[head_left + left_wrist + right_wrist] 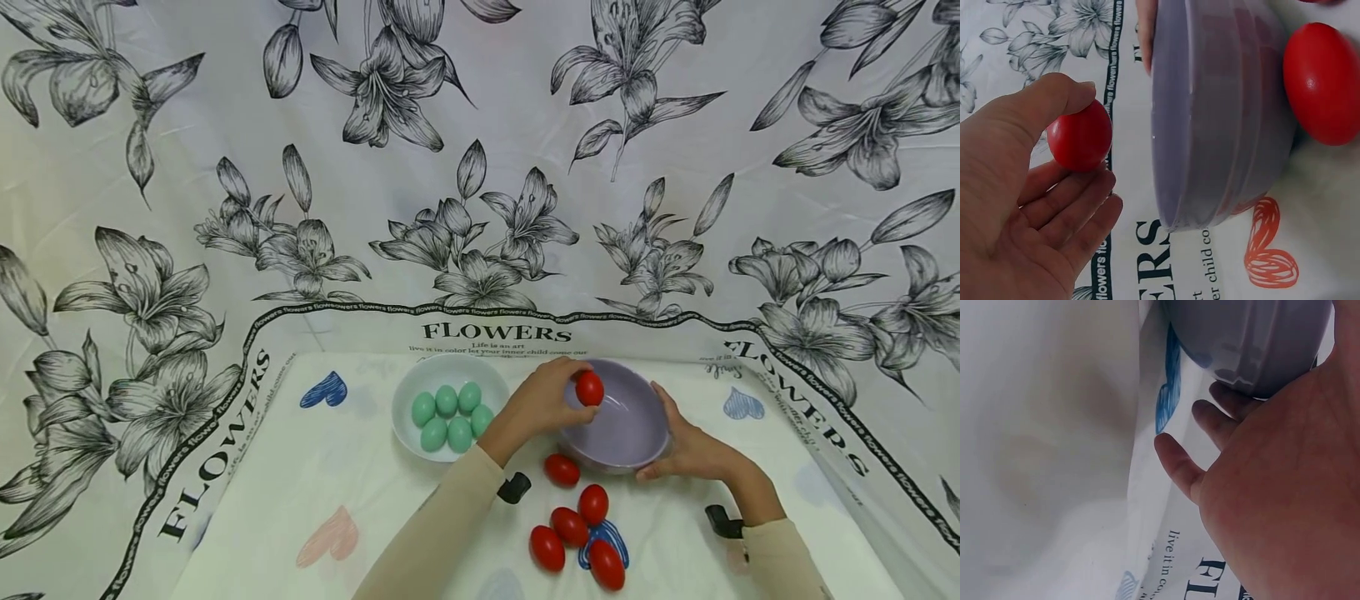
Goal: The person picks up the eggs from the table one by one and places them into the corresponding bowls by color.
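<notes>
My left hand (536,404) pinches a red egg (590,388) between thumb and fingers, over the left side of a purple bowl (626,417). In the left wrist view the red egg (1080,136) sits between the thumb tip and the fingers, just above the bowl's rim. My right hand (690,442) holds the bowl's right side, its thumb near the base and fingers along the wall. From the right wrist, the fingers (1216,422) reach round the lower wall of the bowl (1254,344), partly hidden behind it.
A white bowl (401,425) holding several green eggs (460,433) stands left of the purple one. Several red eggs (569,527) lie on the cloth (420,533) in front. Behind hangs a flower-printed fabric (510,133).
</notes>
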`<state>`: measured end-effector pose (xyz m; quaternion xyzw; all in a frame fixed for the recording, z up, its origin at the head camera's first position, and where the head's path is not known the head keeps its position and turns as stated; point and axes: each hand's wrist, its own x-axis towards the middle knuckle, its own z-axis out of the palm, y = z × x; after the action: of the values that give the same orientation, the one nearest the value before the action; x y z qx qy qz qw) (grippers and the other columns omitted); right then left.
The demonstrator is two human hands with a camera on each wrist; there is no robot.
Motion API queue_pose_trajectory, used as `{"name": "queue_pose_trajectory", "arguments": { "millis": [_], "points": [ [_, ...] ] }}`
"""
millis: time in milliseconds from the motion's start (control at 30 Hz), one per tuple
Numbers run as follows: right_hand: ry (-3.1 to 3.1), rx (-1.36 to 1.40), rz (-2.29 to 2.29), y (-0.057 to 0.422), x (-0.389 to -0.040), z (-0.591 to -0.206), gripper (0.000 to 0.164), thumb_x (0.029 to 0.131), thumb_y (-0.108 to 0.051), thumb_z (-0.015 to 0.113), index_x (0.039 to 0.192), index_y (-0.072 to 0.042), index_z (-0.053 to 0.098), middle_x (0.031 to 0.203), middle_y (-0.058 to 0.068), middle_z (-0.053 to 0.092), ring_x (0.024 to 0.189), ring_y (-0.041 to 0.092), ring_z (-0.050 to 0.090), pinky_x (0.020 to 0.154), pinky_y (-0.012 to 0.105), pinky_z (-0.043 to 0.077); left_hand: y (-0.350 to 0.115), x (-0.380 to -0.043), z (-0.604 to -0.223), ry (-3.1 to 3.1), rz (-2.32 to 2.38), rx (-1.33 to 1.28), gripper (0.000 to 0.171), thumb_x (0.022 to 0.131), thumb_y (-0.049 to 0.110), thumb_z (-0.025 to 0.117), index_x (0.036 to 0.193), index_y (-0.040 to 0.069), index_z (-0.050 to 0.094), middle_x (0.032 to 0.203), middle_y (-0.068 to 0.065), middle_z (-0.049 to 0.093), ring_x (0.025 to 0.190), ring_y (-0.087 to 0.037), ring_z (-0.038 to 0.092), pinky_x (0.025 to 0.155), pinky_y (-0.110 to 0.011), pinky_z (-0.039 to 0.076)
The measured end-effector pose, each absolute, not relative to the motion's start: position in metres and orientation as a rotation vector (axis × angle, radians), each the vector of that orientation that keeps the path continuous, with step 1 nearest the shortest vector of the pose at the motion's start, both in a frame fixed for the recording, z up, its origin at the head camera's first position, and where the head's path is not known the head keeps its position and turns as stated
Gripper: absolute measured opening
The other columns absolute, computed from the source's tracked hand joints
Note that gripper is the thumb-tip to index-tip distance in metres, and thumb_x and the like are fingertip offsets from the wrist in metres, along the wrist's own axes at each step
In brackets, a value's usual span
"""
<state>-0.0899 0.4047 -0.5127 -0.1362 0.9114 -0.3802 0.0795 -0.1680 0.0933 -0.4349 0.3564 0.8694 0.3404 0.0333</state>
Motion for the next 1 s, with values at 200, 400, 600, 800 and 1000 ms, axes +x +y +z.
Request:
{"name": "queue_pose_trajectory", "arguments": {
  "millis": [200, 400, 600, 800, 1000],
  "points": [
    [2.734, -0.423, -1.135, 0.403, -0.09, -0.513, 0.156, 0.067, -0.036, 0.103, 0.167, -0.014, -0.015, 0.165, 0.033, 0.021, 0.141, 0.059, 0.039, 0.107, 0.074, 0.04, 0.105, -0.175, -0.446, 2.693, 0.909, 1.063, 0.063, 0.09, 0.038, 0.084, 0.145, 0.019, 0.062, 0.138, 0.004, 0.064, 0.122, -0.012, 0.061, 0.098, -0.026, 0.054],
    [2.737, -0.393, -1.126, 0.403, -0.09, -0.512, 0.156, 0.068, -0.039, 0.102, 0.168, -0.016, -0.016, 0.165, 0.033, 0.021, 0.142, 0.059, 0.038, 0.108, 0.075, 0.04, 0.117, -0.182, -0.455, 2.701, 0.791, 1.114, 0.061, 0.09, 0.036, 0.085, 0.143, 0.016, 0.063, 0.138, 0.003, 0.065, 0.121, -0.012, 0.062, 0.1, -0.025, 0.054],
    [2.744, -0.391, -1.13, 0.404, -0.09, -0.513, 0.159, 0.067, -0.041, 0.102, 0.168, -0.017, -0.018, 0.166, 0.032, 0.021, 0.143, 0.058, 0.038, 0.109, 0.074, 0.039, 0.13, -0.188, -0.464, 2.741, 0.573, 1.207, 0.056, 0.09, 0.034, 0.084, 0.138, 0.014, 0.066, 0.126, 0.002, 0.066, 0.108, -0.008, 0.062, 0.091, -0.019, 0.054],
    [2.748, -0.381, -1.119, 0.404, -0.09, -0.513, 0.159, 0.066, -0.043, 0.102, 0.168, -0.017, -0.017, 0.166, 0.034, 0.024, 0.143, 0.058, 0.04, 0.108, 0.073, 0.039, 0.137, -0.19, -0.47, 2.772, 0.379, 1.194, 0.056, 0.089, 0.035, 0.086, 0.138, 0.016, 0.067, 0.123, 0.002, 0.065, 0.104, -0.008, 0.064, 0.088, -0.021, 0.056],
    [2.761, -0.377, -1.104, 0.406, -0.091, -0.511, 0.16, 0.065, -0.044, 0.103, 0.168, -0.017, -0.016, 0.164, 0.035, 0.026, 0.141, 0.059, 0.042, 0.108, 0.074, 0.04, 0.142, -0.191, -0.474, 2.804, 0.274, 1.193, 0.04, 0.086, 0.034, 0.09, 0.116, 0.017, 0.07, 0.108, 0.004, 0.066, 0.094, -0.009, 0.063, 0.079, -0.023, 0.056]
  ]
}}
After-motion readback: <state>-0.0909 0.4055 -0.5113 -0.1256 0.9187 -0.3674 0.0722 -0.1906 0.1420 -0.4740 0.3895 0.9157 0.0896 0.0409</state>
